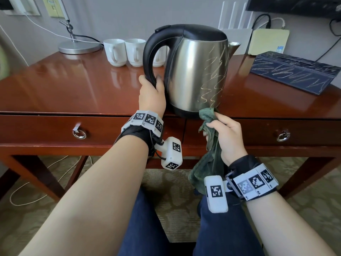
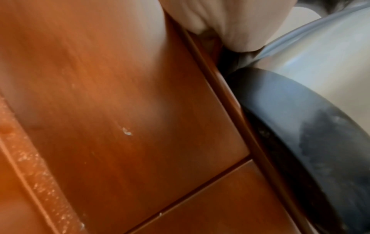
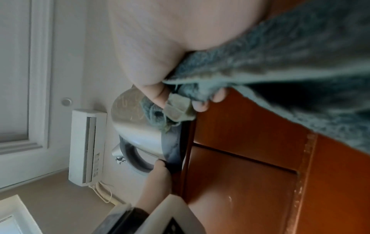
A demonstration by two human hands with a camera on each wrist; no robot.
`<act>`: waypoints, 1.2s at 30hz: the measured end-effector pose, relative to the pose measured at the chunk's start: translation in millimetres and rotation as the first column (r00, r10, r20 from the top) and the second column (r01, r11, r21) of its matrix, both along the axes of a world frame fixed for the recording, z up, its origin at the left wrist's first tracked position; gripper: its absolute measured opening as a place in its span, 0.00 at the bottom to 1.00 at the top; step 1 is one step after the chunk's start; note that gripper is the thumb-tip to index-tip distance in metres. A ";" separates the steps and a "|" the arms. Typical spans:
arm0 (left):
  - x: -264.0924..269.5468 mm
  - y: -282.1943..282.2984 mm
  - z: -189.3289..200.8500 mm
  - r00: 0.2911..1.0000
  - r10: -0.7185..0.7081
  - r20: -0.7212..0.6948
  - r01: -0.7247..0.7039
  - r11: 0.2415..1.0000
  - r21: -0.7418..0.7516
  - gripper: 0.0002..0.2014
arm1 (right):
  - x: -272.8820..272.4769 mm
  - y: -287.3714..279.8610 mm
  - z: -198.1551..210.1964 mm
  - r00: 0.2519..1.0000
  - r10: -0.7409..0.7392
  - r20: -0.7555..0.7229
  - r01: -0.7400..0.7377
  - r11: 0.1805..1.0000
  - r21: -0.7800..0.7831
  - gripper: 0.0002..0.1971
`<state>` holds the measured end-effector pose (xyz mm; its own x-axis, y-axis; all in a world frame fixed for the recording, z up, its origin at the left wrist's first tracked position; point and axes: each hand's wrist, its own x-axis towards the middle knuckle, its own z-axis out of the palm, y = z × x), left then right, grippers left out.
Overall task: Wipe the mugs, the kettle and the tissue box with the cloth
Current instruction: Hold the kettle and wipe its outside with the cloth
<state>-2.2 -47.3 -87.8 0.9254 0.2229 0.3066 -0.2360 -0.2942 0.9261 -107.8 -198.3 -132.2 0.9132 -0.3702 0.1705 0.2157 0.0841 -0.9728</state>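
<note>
The kettle (image 1: 195, 71) is standing upright at the front edge of the wooden surface (image 1: 73, 89), its steel body carrying pale scribble marks. The left hand (image 1: 151, 95) is gripping the lower part of the black handle (image 1: 149, 58), its fingers wrapping around it. The right hand (image 1: 227, 137) is clenching the green cloth (image 1: 208, 117), its fingers (image 3: 200, 106) bunching the fabric and pressing the top of it against the kettle's lower body just above the black base; the rest is hanging below the surface edge. Three white mugs (image 1: 114, 52) are sitting behind the kettle, near a lamp base (image 1: 79, 47). The dark, scribbled tissue box (image 1: 293, 71) is lying to the right, well apart from the kettle.
</note>
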 end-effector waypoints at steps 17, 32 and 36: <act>1.3 1.7 -2.6 0.998 -0.027 0.049 0.028 0.999 -0.026 0.09 | 4.1 7.3 7.2 0.995 0.095 -0.037 -0.100 0.978 -0.182 0.19; 1.9 1.9 -1.1 0.998 -0.044 0.040 0.045 0.999 -0.022 0.13 | 0.6 24.1 -13.3 0.891 0.042 0.453 0.418 0.315 -0.852 0.17; 2.6 1.9 -1.9 0.998 -0.044 0.036 0.045 0.999 -0.017 0.08 | 1.5 24.9 -13.6 0.904 -0.077 0.422 0.427 0.070 -0.902 0.18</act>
